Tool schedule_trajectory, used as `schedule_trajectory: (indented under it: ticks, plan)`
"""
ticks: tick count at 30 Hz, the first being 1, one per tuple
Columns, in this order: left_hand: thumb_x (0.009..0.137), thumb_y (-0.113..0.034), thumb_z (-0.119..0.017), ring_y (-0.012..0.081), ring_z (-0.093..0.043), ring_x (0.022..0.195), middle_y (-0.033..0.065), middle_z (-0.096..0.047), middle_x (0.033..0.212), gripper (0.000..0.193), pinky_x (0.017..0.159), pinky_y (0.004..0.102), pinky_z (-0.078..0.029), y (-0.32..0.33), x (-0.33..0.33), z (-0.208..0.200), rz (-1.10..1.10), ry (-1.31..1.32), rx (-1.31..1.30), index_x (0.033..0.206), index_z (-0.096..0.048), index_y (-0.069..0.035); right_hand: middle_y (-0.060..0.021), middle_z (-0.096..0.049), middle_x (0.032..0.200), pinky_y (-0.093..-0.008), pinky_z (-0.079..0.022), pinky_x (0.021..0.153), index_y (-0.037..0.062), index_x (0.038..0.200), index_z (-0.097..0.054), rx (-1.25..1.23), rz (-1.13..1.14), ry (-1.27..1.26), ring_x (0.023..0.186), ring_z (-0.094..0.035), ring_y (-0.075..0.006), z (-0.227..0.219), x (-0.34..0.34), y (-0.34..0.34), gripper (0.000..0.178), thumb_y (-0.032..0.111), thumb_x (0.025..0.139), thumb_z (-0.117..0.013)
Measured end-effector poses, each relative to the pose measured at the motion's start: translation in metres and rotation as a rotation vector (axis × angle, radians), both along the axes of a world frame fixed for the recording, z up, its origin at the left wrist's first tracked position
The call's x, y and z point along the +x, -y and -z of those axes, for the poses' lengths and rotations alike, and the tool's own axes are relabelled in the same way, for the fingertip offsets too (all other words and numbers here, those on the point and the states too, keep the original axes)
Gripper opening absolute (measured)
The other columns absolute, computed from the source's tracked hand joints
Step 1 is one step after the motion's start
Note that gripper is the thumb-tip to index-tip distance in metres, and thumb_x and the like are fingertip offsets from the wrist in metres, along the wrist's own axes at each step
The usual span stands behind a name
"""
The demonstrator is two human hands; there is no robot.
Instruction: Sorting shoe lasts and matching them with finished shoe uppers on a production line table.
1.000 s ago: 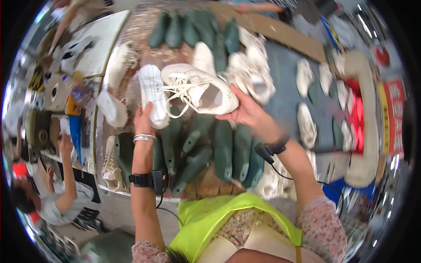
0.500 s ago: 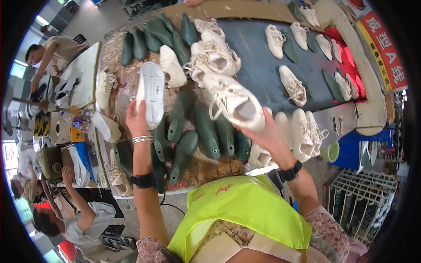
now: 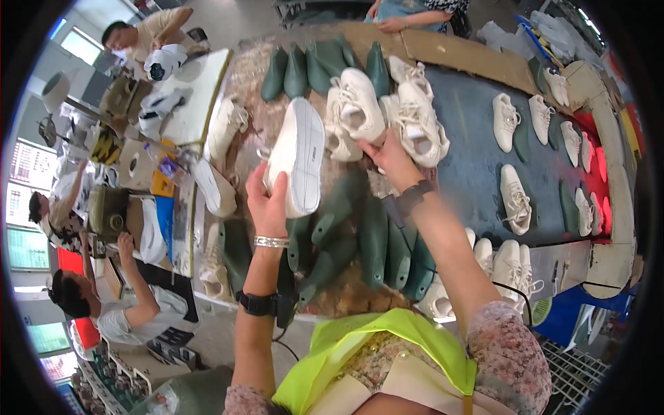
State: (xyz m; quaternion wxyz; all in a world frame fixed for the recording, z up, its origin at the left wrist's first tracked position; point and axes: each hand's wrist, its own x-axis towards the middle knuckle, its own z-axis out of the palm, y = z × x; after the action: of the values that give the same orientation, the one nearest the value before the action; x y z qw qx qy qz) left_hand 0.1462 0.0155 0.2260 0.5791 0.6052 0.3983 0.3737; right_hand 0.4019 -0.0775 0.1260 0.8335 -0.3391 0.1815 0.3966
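My left hand point(image 3: 268, 200) is closed on a cream sneaker point(image 3: 304, 159), held tilted on its side with the pale sole facing right. At the heel of another cream lace-up shoe point(image 3: 361, 104), my right hand point(image 3: 391, 160) grips the edge with thumb and fingers. That shoe rests against other shoes on the worn table. Beside it on the right lies a heap of cream shoes point(image 3: 420, 135). Under and between my forearms are dark green shoe lasts point(image 3: 373, 242), partly blurred. More green lasts point(image 3: 296, 72) stand at the far side.
On the right, a dark conveyor belt point(image 3: 463, 200) carries shoes and lasts toward a red-lit opening point(image 3: 600, 187). Cardboard point(image 3: 456, 52) edges the far side. Single shoes point(image 3: 216, 188) line the left edge. Co-workers sit at the left; another person point(image 3: 408, 15) stands beyond the table.
My right hand has carried its shoe away from me, onto the table by the other shoes. My left hand keeps its sneaker. The whole view has swung to the left.
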Motion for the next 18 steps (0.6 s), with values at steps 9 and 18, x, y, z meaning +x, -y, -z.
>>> schedule_trajectory:
  ticks: [9, 18]
  plan:
    - [0.077, -0.006, -0.058, 0.0319, -0.061, 0.087, 0.0215, -0.039, 0.134, 0.051, 0.072, 0.0393, -0.052, 0.153, 0.015, -0.036, 0.816, -0.365, 1.188, 0.127, -0.049, -0.008, -0.0120, -0.040, 0.135, -0.0417, -0.041, 0.095, 0.0112, 0.147, -0.002, 0.092, -0.618, 0.348, 0.120, -0.045, -0.0240, -0.123, -0.108, 0.188, 0.085, 0.032, 0.089, -0.060]
    - [0.079, -0.014, -0.057, 0.0359, -0.058, 0.099, 0.0222, -0.029, 0.137, 0.052, 0.078, 0.0405, -0.050, 0.255, 0.011, 0.011, 1.653, -0.156, 0.359, 0.128, -0.041, -0.008, -0.0094, -0.043, 0.130, -0.0351, -0.040, 0.098, 0.0029, 0.145, -0.015, -0.367, -0.221, 0.189, 0.118, -0.045, -0.0194, -0.053, -0.186, 0.347, 0.061, 0.029, 0.097, -0.044]
